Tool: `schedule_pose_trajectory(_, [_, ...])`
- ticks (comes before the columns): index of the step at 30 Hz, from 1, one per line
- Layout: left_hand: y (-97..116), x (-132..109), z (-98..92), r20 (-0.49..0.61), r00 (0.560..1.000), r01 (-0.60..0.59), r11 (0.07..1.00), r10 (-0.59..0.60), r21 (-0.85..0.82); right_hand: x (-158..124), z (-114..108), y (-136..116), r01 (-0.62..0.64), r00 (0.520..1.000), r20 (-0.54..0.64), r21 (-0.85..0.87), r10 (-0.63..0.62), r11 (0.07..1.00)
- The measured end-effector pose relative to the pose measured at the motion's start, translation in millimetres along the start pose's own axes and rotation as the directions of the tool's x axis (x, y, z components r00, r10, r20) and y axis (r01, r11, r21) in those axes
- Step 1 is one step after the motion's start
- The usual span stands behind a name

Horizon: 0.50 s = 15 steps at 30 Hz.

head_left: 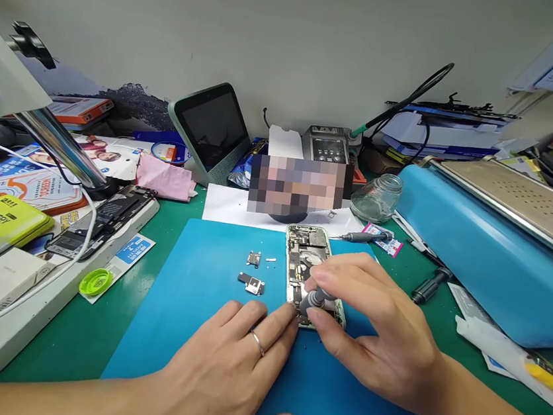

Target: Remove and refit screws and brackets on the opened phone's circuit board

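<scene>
An opened phone (316,247) with its inner parts bare lies on a blue mat (159,314). My left hand (232,356) rests palm down on the mat, fingers stretched out and fingertips against the phone's lower left edge. Between thumb and fingers, my right hand (383,326) grips a grey screwdriver (316,300) over the phone's lower part. The screwdriver's tip is hidden. Left of the phone lie a small metal part (253,258), a black-and-silver plate (250,283) and a tiny white piece (271,259).
Behind the phone stand a glass jar (378,198) and a second screwdriver (366,236). A blue machine (481,251) fills the right side. On the left are a microscope post (61,143), a green cap (96,282) and another phone body (105,221). A screen device (210,127) stands behind.
</scene>
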<state>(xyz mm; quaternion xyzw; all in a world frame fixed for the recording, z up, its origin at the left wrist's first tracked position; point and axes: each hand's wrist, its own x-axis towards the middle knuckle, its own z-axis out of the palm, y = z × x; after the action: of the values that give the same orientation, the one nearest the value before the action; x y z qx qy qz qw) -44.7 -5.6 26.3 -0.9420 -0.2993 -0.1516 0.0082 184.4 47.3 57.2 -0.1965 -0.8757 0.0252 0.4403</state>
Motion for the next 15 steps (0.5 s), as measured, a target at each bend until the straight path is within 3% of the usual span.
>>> schedule_pose_trajectory(15, [-0.2, -1.1, 1.9, -0.026, 1.000, 0.012, 1.000, -0.012, -0.005, -4.4, 2.5, 0.7, -0.021, 1.000, 0.007, 0.007, 0.021, 1.000])
